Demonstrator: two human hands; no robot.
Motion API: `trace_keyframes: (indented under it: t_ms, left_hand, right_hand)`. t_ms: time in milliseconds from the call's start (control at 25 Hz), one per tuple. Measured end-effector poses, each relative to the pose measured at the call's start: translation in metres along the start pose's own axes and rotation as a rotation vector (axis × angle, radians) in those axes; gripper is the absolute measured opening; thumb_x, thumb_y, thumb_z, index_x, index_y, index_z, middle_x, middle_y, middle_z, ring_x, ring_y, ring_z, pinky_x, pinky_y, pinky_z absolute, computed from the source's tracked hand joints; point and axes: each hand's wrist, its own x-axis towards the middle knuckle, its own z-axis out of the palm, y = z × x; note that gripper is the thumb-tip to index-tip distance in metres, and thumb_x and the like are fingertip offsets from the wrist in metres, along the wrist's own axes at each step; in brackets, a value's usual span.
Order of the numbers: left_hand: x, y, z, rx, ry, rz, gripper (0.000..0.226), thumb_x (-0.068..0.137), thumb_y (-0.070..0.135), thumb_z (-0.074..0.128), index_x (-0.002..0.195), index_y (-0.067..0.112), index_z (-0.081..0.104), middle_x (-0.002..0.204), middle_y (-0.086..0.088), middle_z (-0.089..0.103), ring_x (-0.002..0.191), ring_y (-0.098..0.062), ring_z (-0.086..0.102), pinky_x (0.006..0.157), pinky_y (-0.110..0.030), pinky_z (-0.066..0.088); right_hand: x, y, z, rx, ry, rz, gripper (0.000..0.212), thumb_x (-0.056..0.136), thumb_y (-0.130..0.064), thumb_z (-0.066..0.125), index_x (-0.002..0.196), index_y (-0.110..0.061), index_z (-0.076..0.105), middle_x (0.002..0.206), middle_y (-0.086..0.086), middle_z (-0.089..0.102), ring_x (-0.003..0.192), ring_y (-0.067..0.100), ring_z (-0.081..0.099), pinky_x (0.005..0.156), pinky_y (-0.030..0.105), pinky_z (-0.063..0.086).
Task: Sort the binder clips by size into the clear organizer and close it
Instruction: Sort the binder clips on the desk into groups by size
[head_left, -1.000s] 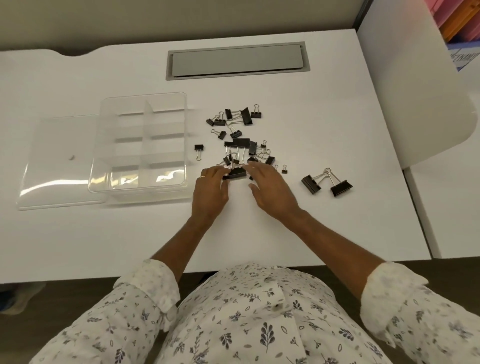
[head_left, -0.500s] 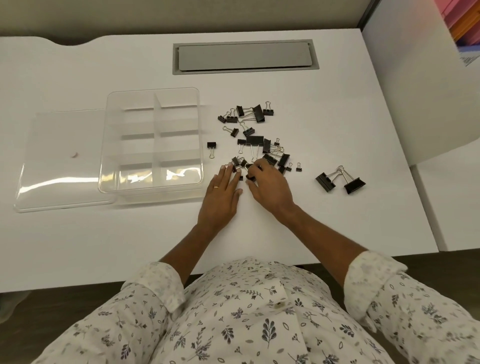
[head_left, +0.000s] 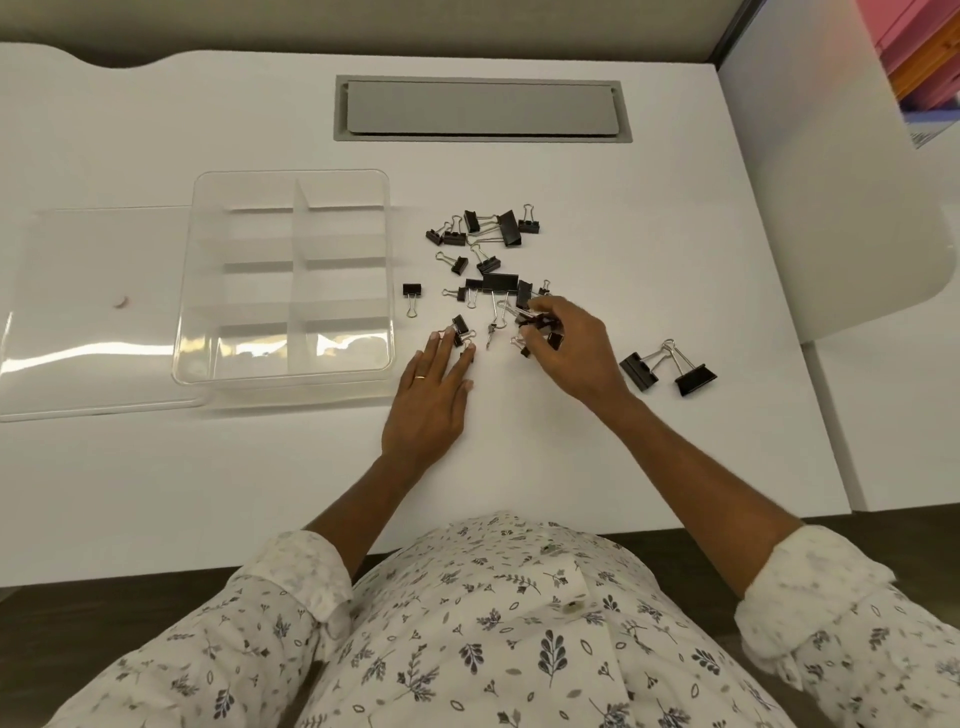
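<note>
Black binder clips (head_left: 500, 283), item one: where are they recorded?

Scattered on the white table (head_left: 675, 156), right of the clear organizer (head_left: 389, 312); none is seen in any compartment. Two large clips (head_left: 670, 370) are set apart, further right.

Hands: how are they entered?

Right hand (head_left: 569, 356): fingers curled round a few small clips (head_left: 537, 326) at the pile's near edge. Left hand (head_left: 431, 397): laid flat, fingers straight, tips touching one small clip (head_left: 460, 327); nothing is held by it.

Which relation is the coming move governed by?

The organizer is placed left of both hands, its long axis running near to far. The left hand is nearer it and is set between it and the loaded right hand. It is judged that the held clips are to be carried leftward, past the left hand, to a near compartment. Lid (head_left: 93, 260): laid left of the organizer.
</note>
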Motion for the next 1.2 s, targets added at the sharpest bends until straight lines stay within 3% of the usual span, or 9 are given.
trace_keyframes:
  t_ms: [240,440,560,760,920,1200]
  left_hand:
    - [0.011,0.006,0.003,-0.008,0.011,-0.084,0.06,0.109,0.043,0.033,0.163,0.022,0.017,0.171,-0.005,0.008,0.159,-0.02,0.004,0.129,-0.043,0.014]
    - [0.028,0.019,0.005,0.012,0.002,-0.164,0.061,0.109,0.049,0.029,0.163,0.025,0.013,0.172,-0.003,0.004,0.159,-0.02,-0.002,0.129,-0.045,0.01]
    - [0.03,0.022,0.005,0.01,0.008,-0.182,0.061,0.108,0.048,0.031,0.163,0.026,0.014,0.172,-0.002,0.005,0.159,-0.018,-0.001,0.129,-0.045,0.011]
    - [0.031,0.025,0.006,0.019,0.021,-0.19,0.061,0.108,0.05,0.031,0.163,0.027,0.014,0.172,-0.001,0.006,0.159,-0.018,0.0,0.129,-0.045,0.011]
    - [0.03,0.023,0.005,0.03,0.043,-0.187,0.062,0.106,0.051,0.029,0.162,0.027,0.017,0.172,-0.001,0.009,0.159,-0.017,0.003,0.129,-0.044,0.012]
    - [0.03,0.028,0.006,0.047,0.062,-0.199,0.062,0.106,0.052,0.028,0.162,0.027,0.018,0.171,-0.001,0.012,0.159,-0.018,0.005,0.128,-0.045,0.014]
  right_hand:
    - [0.007,0.068,-0.089,-0.022,-0.098,0.106,0.052,0.078,-0.015,0.075,0.128,-0.02,0.064,0.125,-0.003,0.067,0.118,0.017,0.061,0.108,0.043,0.049]
    - [0.015,0.115,-0.169,-0.008,-0.254,0.18,0.055,0.081,0.003,0.072,0.131,-0.015,0.062,0.127,0.0,0.066,0.121,0.009,0.061,0.113,0.033,0.045]
    - [0.024,0.134,-0.19,-0.119,-0.451,0.115,0.054,0.081,0.003,0.073,0.13,-0.018,0.064,0.128,-0.003,0.065,0.124,0.008,0.058,0.113,0.029,0.043]
    - [0.041,0.164,-0.19,-0.403,-0.653,-0.119,0.061,0.078,0.0,0.074,0.135,-0.016,0.061,0.135,0.004,0.059,0.126,0.022,0.053,0.11,0.036,0.041]
    - [0.054,0.175,-0.191,-0.47,-0.685,-0.18,0.061,0.085,-0.003,0.068,0.142,-0.018,0.055,0.142,0.004,0.055,0.128,0.024,0.047,0.107,0.028,0.032]
    - [0.068,0.186,-0.216,-0.573,-0.705,-0.293,0.057,0.085,0.006,0.062,0.14,-0.009,0.056,0.143,0.011,0.05,0.124,0.03,0.053,0.101,0.039,0.048]
